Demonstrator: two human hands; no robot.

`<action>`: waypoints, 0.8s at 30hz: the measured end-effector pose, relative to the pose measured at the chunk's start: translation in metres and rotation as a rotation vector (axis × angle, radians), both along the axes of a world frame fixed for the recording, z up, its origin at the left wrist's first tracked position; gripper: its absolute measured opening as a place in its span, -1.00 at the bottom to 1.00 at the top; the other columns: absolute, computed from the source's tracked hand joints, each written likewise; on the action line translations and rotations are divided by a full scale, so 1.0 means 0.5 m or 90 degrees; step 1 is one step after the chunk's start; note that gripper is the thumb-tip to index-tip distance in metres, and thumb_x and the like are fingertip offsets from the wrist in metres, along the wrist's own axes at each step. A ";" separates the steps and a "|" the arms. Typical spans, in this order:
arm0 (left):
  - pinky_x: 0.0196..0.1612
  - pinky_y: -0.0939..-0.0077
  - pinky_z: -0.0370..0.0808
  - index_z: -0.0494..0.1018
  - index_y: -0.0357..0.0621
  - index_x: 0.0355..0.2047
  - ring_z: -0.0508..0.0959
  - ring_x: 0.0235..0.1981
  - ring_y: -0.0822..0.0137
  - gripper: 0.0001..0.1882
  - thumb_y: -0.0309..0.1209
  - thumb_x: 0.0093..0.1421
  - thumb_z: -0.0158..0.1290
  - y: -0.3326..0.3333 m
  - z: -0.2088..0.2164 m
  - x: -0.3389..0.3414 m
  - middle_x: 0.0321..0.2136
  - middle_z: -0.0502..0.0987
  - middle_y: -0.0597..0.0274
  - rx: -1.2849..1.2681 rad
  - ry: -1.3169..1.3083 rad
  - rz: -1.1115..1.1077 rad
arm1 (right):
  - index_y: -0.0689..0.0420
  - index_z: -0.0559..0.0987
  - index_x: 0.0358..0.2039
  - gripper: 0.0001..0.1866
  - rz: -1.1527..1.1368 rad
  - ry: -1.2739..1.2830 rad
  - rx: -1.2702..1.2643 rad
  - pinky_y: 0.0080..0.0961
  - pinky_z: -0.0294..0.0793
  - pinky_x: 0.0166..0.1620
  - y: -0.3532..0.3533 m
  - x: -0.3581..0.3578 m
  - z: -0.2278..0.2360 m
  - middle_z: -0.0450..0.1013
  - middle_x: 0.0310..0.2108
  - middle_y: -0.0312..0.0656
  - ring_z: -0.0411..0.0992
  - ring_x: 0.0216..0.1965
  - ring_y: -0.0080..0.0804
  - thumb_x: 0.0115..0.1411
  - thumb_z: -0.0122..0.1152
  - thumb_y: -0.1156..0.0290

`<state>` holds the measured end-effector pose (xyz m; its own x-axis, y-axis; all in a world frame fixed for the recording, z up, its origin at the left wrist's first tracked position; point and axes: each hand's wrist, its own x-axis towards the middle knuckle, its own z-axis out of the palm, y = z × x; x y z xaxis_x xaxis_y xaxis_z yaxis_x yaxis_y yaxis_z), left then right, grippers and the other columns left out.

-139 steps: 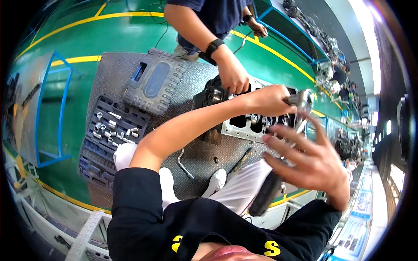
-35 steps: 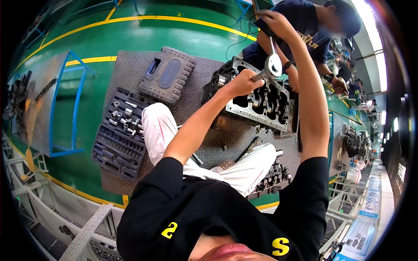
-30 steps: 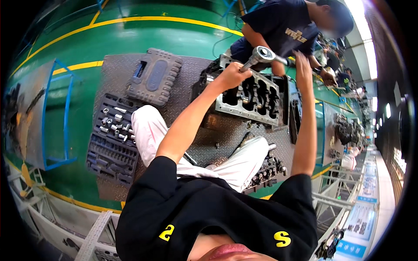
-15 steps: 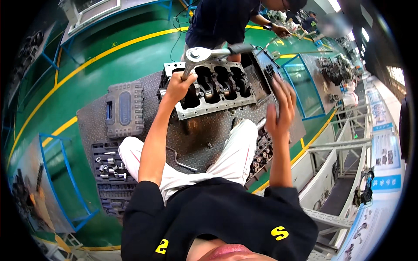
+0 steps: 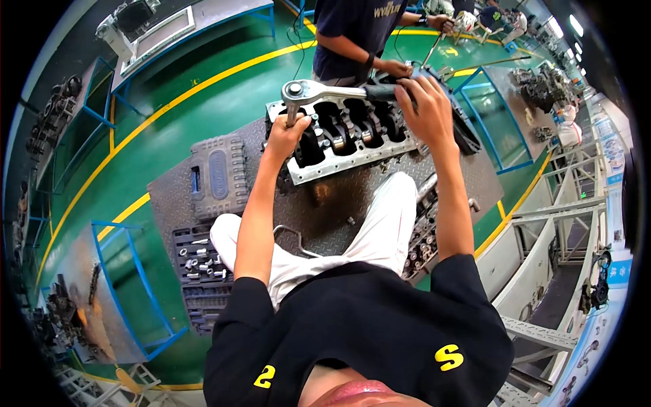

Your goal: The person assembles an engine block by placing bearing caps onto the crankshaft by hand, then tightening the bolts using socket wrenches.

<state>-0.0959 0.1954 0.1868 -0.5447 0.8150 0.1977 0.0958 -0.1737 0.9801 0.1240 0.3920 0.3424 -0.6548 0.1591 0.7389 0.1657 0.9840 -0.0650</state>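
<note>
A large ratchet wrench [image 5: 325,91] lies across the top of an engine block [image 5: 352,159] with open cylinder bores. My left hand [image 5: 286,137] is wrapped round the upright shaft under the ratchet head, at the block's left end. Over the end of the black ratchet handle [image 5: 381,92] reaches my right hand [image 5: 430,115], its fingers stretched and apart. Whether those fingertips touch the handle cannot be made out.
Across the block stands a co-worker [image 5: 352,41], one hand near the handle's end. A closed tool case [image 5: 218,178] and an open socket set [image 5: 203,261] lie at left. By my right leg are metal parts [image 5: 426,234]. A black pan-like part [image 5: 468,139] sits beyond the block's right end.
My right hand has moved up and left to the end of the ratchet handle. My left hand keeps its hold on the shaft. The co-worker's near hand has come closer to the handle's end.
</note>
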 end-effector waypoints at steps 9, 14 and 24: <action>-0.56 0.49 0.06 0.30 -0.17 -0.65 0.14 -0.63 0.62 -0.60 -0.34 0.30 0.13 0.006 -0.019 0.001 -0.71 0.19 0.54 0.015 0.038 -0.003 | 0.27 0.48 -0.39 -0.76 0.102 0.053 -0.153 -0.29 0.29 -0.43 -0.157 0.164 -0.042 0.35 -0.55 -0.07 0.32 -0.52 -0.11 0.00 0.19 0.36; -0.53 0.49 0.12 0.39 -0.19 -0.61 0.17 -0.62 0.61 -0.66 -0.33 0.28 0.13 0.007 0.011 0.014 -0.70 0.23 0.54 -0.027 0.058 -0.018 | 0.28 0.48 -0.50 -0.76 0.180 0.114 -0.256 -0.37 0.23 -0.48 -0.161 0.167 -0.081 0.32 -0.61 -0.11 0.29 -0.59 -0.22 0.05 0.10 0.32; -0.56 0.47 0.08 0.23 -0.09 -0.69 0.11 -0.63 0.59 -0.53 -0.28 0.33 0.10 0.047 -0.007 -0.009 -0.72 0.14 0.53 -0.081 0.055 -0.031 | 0.22 0.26 0.33 -0.23 0.338 -0.069 -1.025 -0.59 0.50 -0.21 -0.151 0.118 -0.051 0.49 -0.10 -0.07 0.51 -0.32 -0.40 0.11 0.29 0.34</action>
